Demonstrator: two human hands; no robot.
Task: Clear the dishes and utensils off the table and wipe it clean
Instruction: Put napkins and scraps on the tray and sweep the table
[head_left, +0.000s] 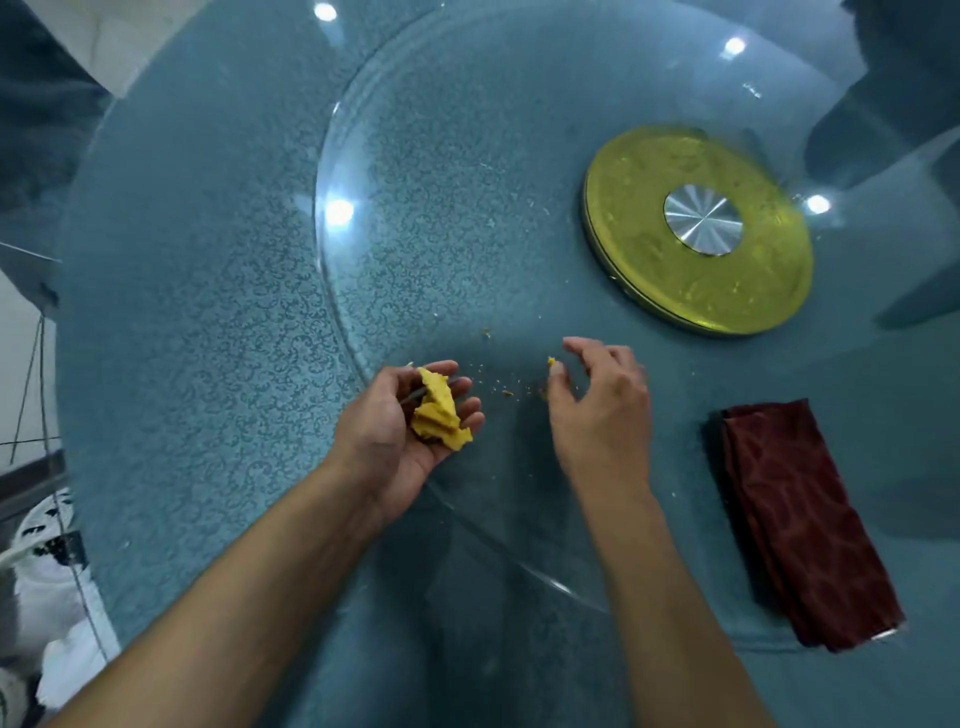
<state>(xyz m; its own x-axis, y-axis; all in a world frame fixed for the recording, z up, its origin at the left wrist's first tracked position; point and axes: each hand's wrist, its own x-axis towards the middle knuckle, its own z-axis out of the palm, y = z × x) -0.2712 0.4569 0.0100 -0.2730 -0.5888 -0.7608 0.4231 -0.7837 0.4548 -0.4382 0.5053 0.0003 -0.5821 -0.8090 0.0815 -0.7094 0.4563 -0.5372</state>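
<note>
My left hand (410, 431) is palm up over the near edge of the glass turntable (415, 182), cupping a lump of yellow food scraps (439, 410) and a thin grey stick-like item. My right hand (597, 410) hovers to the right of it, thumb and fingertip pinching a small yellow crumb (551, 361). Small crumbs (506, 393) lie scattered on the glass between my hands. A folded dark red cloth (800, 519) lies on the glass to the right of my right forearm.
The round table wears a teal patterned tablecloth (182, 312). A gold disc with a silver hub (698, 226) sits under the turntable at the right. White bags (52, 597) stand on the floor at the lower left. Dark chairs (893, 78) border the far side.
</note>
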